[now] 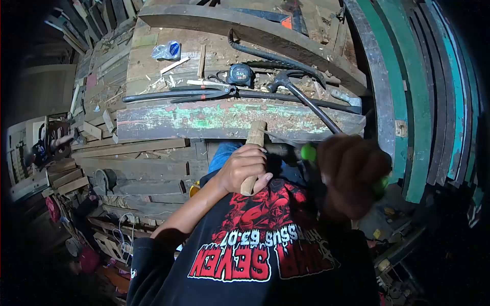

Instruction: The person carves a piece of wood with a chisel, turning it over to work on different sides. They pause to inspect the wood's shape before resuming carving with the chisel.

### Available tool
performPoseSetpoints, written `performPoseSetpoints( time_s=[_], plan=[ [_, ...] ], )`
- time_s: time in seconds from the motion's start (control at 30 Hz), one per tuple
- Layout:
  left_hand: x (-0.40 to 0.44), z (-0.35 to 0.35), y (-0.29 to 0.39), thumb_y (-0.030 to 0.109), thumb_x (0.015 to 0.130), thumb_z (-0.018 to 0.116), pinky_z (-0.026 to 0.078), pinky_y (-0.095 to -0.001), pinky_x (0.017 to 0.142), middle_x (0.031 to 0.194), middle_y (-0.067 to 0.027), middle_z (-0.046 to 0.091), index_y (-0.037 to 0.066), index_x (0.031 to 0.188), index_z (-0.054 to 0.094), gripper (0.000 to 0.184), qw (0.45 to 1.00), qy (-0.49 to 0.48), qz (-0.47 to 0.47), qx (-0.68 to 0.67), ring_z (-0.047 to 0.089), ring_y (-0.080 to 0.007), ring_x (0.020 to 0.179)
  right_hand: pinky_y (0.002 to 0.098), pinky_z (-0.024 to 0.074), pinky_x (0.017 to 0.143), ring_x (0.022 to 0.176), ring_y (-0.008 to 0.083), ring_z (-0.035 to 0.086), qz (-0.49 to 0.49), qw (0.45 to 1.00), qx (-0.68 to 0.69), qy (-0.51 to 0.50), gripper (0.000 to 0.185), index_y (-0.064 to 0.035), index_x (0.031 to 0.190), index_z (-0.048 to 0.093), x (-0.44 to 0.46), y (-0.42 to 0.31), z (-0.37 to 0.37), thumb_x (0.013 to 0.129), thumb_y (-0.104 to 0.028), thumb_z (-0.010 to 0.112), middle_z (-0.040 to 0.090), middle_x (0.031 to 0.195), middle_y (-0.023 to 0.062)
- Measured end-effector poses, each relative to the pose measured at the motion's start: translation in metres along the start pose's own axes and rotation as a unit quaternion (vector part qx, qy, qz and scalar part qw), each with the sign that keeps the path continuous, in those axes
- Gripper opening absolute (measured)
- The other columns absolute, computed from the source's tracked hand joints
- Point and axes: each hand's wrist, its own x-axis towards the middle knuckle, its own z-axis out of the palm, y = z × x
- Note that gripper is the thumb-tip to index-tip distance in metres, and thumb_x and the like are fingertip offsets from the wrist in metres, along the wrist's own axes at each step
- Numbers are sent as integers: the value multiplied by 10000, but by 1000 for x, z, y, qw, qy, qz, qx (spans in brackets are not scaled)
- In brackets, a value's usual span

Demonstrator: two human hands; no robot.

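Observation:
My left hand point(246, 166) is closed around a short, roughly shaped wooden stick point(256, 133), which stands out at both ends of the fist in front of my shirt. Blurred by motion, my right hand point(352, 173) grips a green-handled screwdriver point(308, 152). Its thin metal shaft points left toward the upper end of the stick; whether the tip touches the wood I cannot tell. Just beyond both hands lies a worn plank point(204, 120) with flaking green paint. A hammer point(301, 94) rests across it, its handle end close to my right hand.
On the bench behind the plank are long-handled pincers point(204, 93), a tape measure point(241, 75), a curved metal bar point(275, 57) and a plastic-wrapped roll point(167, 50). A thick beam point(245, 25) crosses the back. Green-painted boards point(393, 76) stand at right. Another person point(43, 150) is far left.

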Motion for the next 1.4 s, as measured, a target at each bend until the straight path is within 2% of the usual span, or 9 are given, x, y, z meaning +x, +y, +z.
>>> performPoseSetpoints(
  time_s=[0.1, 0.17, 0.3, 0.43, 0.73, 0.87, 1.03, 1.27, 1.4],
  plan=[
    [-1, 0, 1, 33, 776, 775, 544, -458, 862, 764, -113, 656, 46, 677, 606, 196, 1000, 6, -3, 0, 673, -319, 788, 357, 401, 537, 500, 179, 479, 33, 999, -8, 14, 312, -121, 698, 457, -17, 21, -7, 818, 7, 715, 511, 596, 0],
    [2, 0, 1, 34, 775, 782, 546, -452, 843, 743, -105, 636, 52, 676, 600, 207, 1000, 10, -1, -4, 662, -315, 773, 360, 388, 553, 508, 190, 466, 57, 965, -195, -164, 326, -113, 688, 424, -5, 31, -14, 805, 0, 707, 488, 589, 31],
    [5, 0, 1, 23, 763, 801, 548, -432, 808, 705, -92, 591, 66, 667, 571, 253, 1000, 12, 1, 4, 631, -308, 730, 349, 439, 582, 540, 178, 520, 85, 984, -153, -28, 314, -122, 684, 425, -8, 18, -7, 761, -5, 706, 505, 592, 41],
    [-1, 0, 0, 39, 778, 780, 541, -446, 854, 746, -93, 632, 42, 710, 623, 172, 1000, 4, 1, -2, 663, -303, 779, 335, 290, 453, 456, 150, 446, -63, 984, -75, -146, 340, -103, 682, 449, 22, -25, 6, 757, 83, 723, 455, 566, -40],
    [17, -3, 1, 32, 767, 798, 532, -433, 790, 683, -81, 555, 65, 668, 565, 255, 999, 15, 29, 3, 606, -305, 715, 323, 318, 449, 451, 147, 407, 27, 987, -154, -23, 315, -110, 683, 428, 6, 32, 4, 791, 55, 674, 433, 573, -3],
    [7, 4, 1, 51, 750, 806, 532, -423, 767, 676, -79, 550, 75, 653, 553, 272, 999, 40, 9, 0, 601, -303, 710, 317, 336, 466, 490, 158, 440, 0, 995, -50, -81, 333, -106, 699, 421, 16, -3, -4, 820, 15, 706, 444, 607, 12],
    [7, -2, -2, 32, 755, 761, 549, -442, 831, 716, -81, 612, 83, 650, 545, 245, 1000, -5, -2, 10, 659, -311, 769, 286, 377, 518, 553, 148, 498, 5, 980, -139, -144, 327, -113, 685, 418, 2, 49, -22, 910, -31, 640, 470, 637, 17],
    [3, 5, 2, 43, 731, 777, 532, -419, 758, 653, -84, 546, 66, 638, 534, 261, 999, 35, 11, 3, 595, -311, 688, 294, 372, 466, 481, 122, 454, 6, 982, -116, -151, 321, -125, 690, 445, 30, -22, 13, 785, 64, 687, 478, 587, -4],
    [7, 4, 3, 46, 739, 789, 536, -427, 758, 672, -93, 557, 67, 644, 537, 270, 999, 38, -3, 8, 597, -314, 693, 289, 381, 469, 508, 134, 512, -19, 974, -167, -152, 311, -129, 696, 475, 2, 59, -18, 794, 35, 720, 535, 601, 12]
  ],
)
